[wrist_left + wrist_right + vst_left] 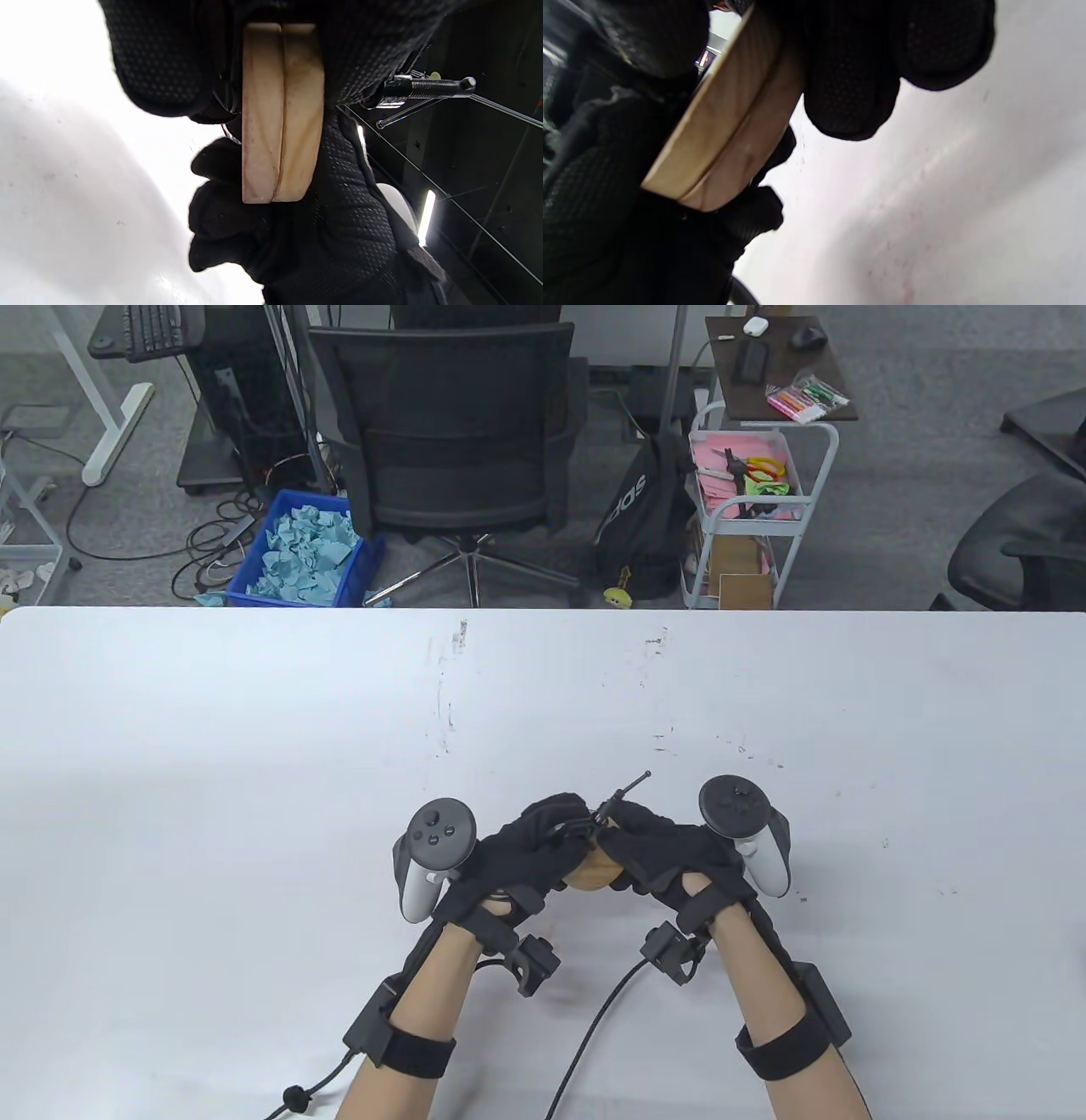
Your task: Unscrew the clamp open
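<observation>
Left hand [534,848] grip wraps tight round two flat pale wood blocks [282,114]. Right hand [670,848] grip pinches small black metal clamp screw [624,795]. Should hold wood steady, turn slow.

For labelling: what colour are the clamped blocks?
Pale, light tan wood blocks, seen best in the left wrist view.

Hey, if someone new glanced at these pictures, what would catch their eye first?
Two black-gloved hands, left hand and right hand, meet low on the white table, gripping stacked wooden pieces. The clamp's thin metal screw pokes up between them.
</observation>
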Available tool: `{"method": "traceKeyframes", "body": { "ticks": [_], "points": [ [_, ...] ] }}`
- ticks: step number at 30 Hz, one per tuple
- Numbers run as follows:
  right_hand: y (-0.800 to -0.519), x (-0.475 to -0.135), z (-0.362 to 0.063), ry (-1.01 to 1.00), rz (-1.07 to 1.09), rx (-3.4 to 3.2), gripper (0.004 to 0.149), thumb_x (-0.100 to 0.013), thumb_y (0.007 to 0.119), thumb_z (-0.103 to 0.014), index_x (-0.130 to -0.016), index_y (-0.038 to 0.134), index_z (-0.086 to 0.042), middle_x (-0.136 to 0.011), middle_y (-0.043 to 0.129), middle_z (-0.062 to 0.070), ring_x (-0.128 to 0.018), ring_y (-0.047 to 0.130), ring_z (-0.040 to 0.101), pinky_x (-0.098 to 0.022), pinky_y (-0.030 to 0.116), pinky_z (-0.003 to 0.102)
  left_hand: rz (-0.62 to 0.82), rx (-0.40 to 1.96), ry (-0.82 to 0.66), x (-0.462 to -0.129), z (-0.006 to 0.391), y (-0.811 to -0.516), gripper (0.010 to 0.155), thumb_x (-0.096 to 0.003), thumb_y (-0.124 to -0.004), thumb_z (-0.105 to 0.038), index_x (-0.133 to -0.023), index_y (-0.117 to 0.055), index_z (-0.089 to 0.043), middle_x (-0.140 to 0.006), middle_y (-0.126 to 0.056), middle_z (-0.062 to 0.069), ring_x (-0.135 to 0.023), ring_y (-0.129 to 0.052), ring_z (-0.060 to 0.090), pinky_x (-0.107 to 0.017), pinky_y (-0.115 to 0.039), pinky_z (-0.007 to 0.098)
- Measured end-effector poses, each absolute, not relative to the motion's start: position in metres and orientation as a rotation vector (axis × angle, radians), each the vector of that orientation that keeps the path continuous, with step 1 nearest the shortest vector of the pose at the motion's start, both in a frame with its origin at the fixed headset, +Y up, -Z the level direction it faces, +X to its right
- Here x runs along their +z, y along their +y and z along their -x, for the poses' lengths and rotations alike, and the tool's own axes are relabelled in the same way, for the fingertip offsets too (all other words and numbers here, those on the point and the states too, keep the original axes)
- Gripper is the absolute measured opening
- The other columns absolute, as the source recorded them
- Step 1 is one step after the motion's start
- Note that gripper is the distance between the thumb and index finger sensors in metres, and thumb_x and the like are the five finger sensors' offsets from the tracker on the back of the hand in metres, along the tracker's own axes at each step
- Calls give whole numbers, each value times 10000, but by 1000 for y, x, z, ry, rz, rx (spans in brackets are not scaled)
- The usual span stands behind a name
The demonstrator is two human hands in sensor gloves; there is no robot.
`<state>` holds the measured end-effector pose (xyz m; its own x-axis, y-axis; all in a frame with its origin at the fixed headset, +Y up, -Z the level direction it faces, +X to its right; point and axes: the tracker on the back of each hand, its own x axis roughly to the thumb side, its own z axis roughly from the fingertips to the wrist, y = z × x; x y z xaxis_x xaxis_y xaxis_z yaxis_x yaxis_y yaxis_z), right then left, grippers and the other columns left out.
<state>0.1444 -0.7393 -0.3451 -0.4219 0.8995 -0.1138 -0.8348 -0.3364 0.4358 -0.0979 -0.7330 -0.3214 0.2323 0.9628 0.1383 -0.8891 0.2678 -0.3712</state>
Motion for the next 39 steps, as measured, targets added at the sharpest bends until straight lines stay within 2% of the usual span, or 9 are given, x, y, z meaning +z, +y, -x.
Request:
{"method": "traceKeyframes", "body": {
  "ticks": [16,25,34,39],
  "points": [
    [-739,-347,-148,522,-164,1914,671,-420,756,-495,-985,593,-172,-791,765,67,-439,992,204,-401,802,427,219,1254,-361,-322,100,-732,419,-519,-841,-369,-929,-777,-309,-1099,-655,64,-734,-1016,236,-539,-933,222],
    [-725,-348,-164,391,-122,2000,640,-419,776,-460,-964,624,-160,-768,784,78,-443,1001,245,-402,795,451,162,1312,-309,-325,120,-723,419,-537,-824,-379,-945,-757,-311,-1075,-687,61,-760,-999,230,-559,-926,214],
    [-750,-346,-143,453,-69,2323,636,-409,783,-445,-944,643,-129,-743,816,90,-438,1027,256,-394,816,448,187,1341,-301,-326,121,-728,435,-543,-827,-373,-962,-742,-290,-1070,-691,70,-780,-986,257,-575,-920,241],
    [-753,-345,-139,457,-55,2400,626,-405,789,-431,-933,665,-120,-737,848,92,-457,1044,259,-400,827,443,191,1354,-302,-325,120,-728,434,-544,-825,-374,-962,-741,-290,-1069,-692,67,-779,-987,255,-575,-920,241]
  ]
}}
